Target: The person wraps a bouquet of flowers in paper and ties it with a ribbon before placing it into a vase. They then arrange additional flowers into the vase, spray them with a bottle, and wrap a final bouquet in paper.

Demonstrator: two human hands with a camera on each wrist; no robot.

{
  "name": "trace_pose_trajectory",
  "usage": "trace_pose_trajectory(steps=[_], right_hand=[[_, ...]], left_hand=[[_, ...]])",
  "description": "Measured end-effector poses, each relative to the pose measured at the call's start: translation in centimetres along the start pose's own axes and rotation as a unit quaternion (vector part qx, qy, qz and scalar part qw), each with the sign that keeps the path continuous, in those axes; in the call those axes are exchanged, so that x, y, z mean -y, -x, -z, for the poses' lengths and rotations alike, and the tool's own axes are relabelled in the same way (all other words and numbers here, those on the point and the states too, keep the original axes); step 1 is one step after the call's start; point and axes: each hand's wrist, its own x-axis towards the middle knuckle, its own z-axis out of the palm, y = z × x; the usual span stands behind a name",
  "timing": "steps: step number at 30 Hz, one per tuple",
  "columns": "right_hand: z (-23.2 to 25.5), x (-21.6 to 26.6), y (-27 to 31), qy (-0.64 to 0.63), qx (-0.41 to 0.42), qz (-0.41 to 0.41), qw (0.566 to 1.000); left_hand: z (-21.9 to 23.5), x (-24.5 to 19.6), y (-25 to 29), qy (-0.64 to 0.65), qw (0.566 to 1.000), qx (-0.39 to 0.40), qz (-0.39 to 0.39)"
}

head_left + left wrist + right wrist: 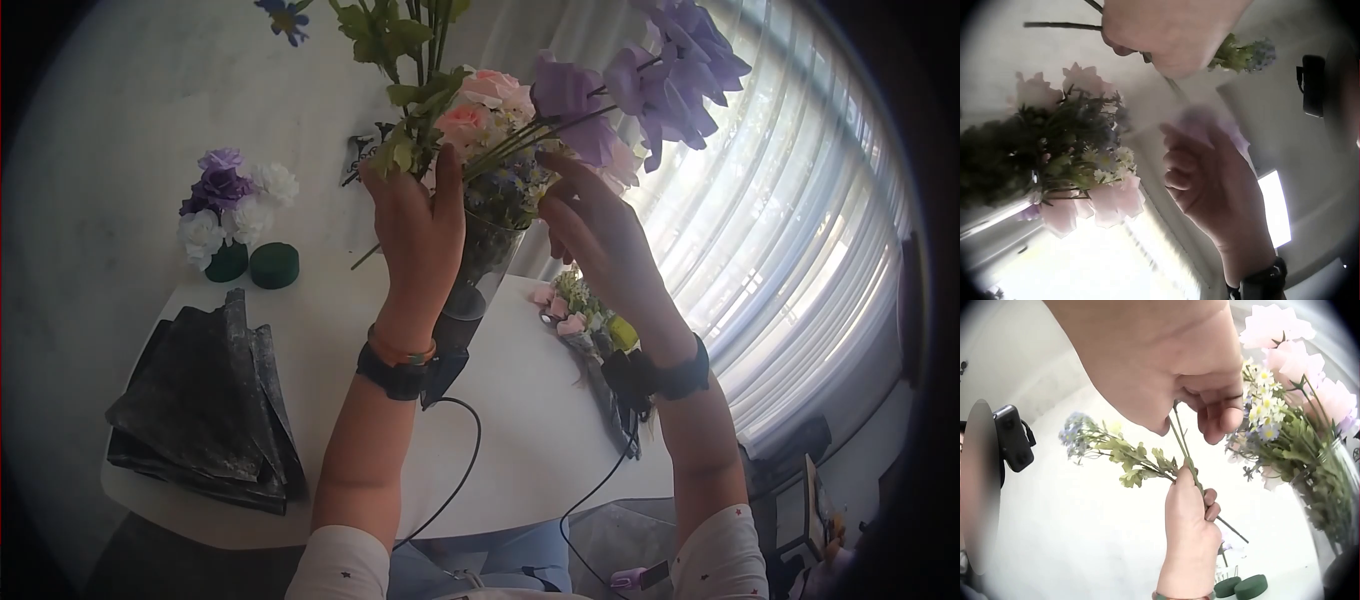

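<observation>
My left hand [420, 225] grips several flower stems just left of a clear glass vase [497, 265]. One is a leafy sprig with small blue flowers [1077, 436]. Long stems also slant from this hand to large lilac flowers [685, 75] at the upper right. Close to these stems is my right hand [605, 235], its fingers loosely bent; in the right wrist view a stem shows in the gap between its thumb and fingers. The vase holds a bouquet of pink roses [463, 125], white daisies [1266, 403] and greenery.
Black wrapping sheets [195, 400] lie at the table's left. Behind them are two green foam blocks [275, 266] and purple and white flowers [225, 190]. A small pink bouquet [572, 318] lies right of the vase. Cables hang from both wrists; a curtained window [790, 230] is at right.
</observation>
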Motion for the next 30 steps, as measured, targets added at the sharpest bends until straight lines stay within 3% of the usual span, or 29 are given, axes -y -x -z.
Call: trace_pose_trajectory(steps=[3, 5, 7, 9, 11, 14, 18, 21, 23, 30], right_hand=[[-0.1, -0.4, -0.6, -0.101, -0.003, -0.009, 0.995], [0.0, 0.0, -0.9, -0.113, 0.012, 0.004, 0.993], [-0.3, 0.2, -0.7, -0.154, -0.039, 0.060, 0.985], [-0.5, 0.6, -0.5, -0.163, -0.049, 0.054, 0.984], [-0.5, 0.5, -0.4, -0.171, -0.060, 0.048, 0.982], [0.0, 0.2, -0.4, -0.132, -0.061, 0.080, 0.986], [1.9, 2.0, -0.4, -0.016, -0.155, 0.137, 0.978], [3.1, 2.6, -0.6, 0.019, -0.232, 0.150, 0.961], [3.3, 2.7, -0.9, 0.062, -0.268, 0.162, 0.948], [2.1, 1.1, -2.5, 0.140, -0.265, 0.147, 0.943]], left_hand=[[-0.3, -1.5, 0.5, 0.002, 0.998, 0.012, -0.068], [-0.9, -2.1, 1.3, 0.013, 0.998, 0.041, -0.041], [-1.3, -2.9, 1.5, 0.128, 0.987, 0.088, -0.026], [-1.6, -2.3, 1.7, 0.132, 0.985, 0.110, -0.016], [-1.5, -2.1, 1.7, 0.164, 0.962, 0.205, 0.072], [-1.6, -1.7, 1.5, 0.160, 0.947, 0.247, 0.126], [-1.2, 0.8, 0.8, 0.137, 0.970, 0.176, 0.098], [-1.2, 2.7, 0.6, 0.038, 0.979, 0.175, 0.094], [-1.9, 3.5, 1.2, -0.025, 0.985, 0.133, 0.109], [-4.4, 5.7, 3.5, -0.016, 0.973, 0.181, 0.143]])
